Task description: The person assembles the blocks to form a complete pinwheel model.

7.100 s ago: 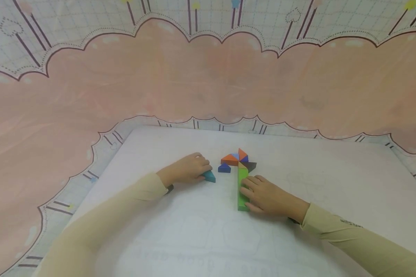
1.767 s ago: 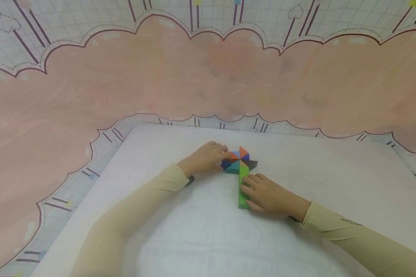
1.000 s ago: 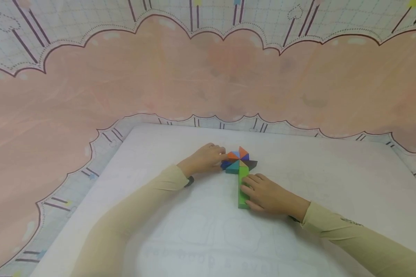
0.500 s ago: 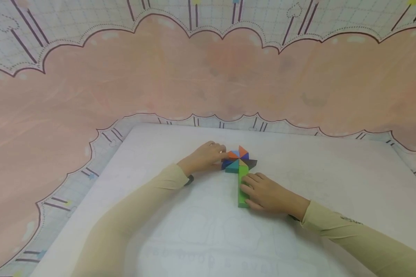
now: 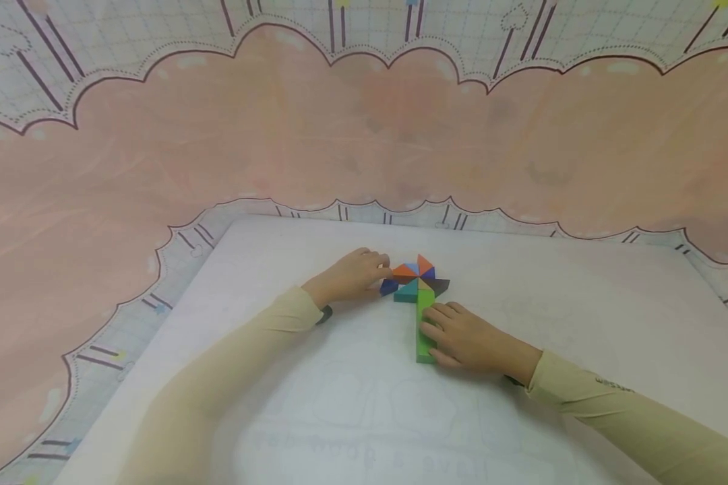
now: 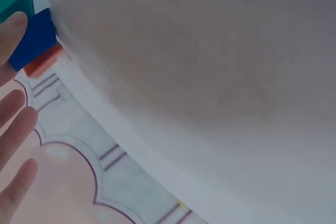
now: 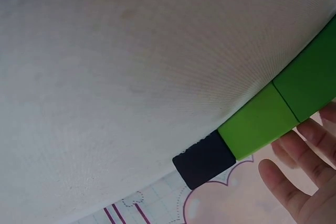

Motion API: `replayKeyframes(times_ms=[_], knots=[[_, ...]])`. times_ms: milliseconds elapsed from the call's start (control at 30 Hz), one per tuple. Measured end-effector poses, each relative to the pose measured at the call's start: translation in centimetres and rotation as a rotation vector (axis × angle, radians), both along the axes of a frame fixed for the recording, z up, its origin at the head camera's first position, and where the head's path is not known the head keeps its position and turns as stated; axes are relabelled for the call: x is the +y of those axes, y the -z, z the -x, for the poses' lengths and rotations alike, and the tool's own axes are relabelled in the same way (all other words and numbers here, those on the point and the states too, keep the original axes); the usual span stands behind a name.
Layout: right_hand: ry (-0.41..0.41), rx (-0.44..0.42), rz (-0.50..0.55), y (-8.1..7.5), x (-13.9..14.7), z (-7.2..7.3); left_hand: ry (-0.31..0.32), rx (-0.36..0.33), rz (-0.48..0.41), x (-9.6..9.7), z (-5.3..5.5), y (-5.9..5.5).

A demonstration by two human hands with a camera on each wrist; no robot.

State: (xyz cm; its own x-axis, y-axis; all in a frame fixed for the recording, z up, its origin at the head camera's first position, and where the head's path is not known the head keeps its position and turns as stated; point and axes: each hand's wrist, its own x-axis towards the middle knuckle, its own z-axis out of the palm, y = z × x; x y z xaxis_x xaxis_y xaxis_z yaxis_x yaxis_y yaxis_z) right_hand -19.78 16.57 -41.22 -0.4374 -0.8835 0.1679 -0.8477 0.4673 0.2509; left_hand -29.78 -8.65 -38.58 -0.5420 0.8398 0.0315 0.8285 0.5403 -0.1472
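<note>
My left hand (image 5: 352,275) pinches a blue triangular block (image 5: 389,287) between thumb and fingers, a little left of a pinwheel-like arrangement of triangular blocks. The left wrist view shows the thumb on that blue block (image 6: 35,40), with the other fingers spread. Orange blocks (image 5: 404,271), a teal block (image 5: 407,292), a dark block (image 5: 439,287) and a wood-coloured piece meet near one centre. Below it runs a green stem (image 5: 425,337). My right hand (image 5: 470,339) rests its fingers on the stem, which in the right wrist view is a light green block (image 7: 257,121) and a darker green block (image 7: 312,72).
The blocks lie on a white tabletop (image 5: 340,404) with faint printing. A pink cloud-patterned sheet (image 5: 364,135) hangs behind and continues along the left side of the table.
The teal block, earlier in my left hand, now lies against the stem's upper left. My left hand then held the blue block near the pinwheel and has just drawn it slightly left. My right hand stays put.
</note>
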Motion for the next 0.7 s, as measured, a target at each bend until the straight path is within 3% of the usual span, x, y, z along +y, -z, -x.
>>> replayKeyframes(times_ms=[333,533,700], knots=[[0.008,-0.014,0.002,-0.1,-0.1,0.0,-0.076,-0.022,0.022,-2.2,0.4,-0.1],[0.021,-0.030,-0.012,0.1,0.0,0.0,0.004,0.032,-0.034,-0.1,-0.5,-0.1],[0.010,-0.019,-0.001,0.2,0.0,-0.1,-0.002,0.032,0.035,2.3,-0.9,0.3]])
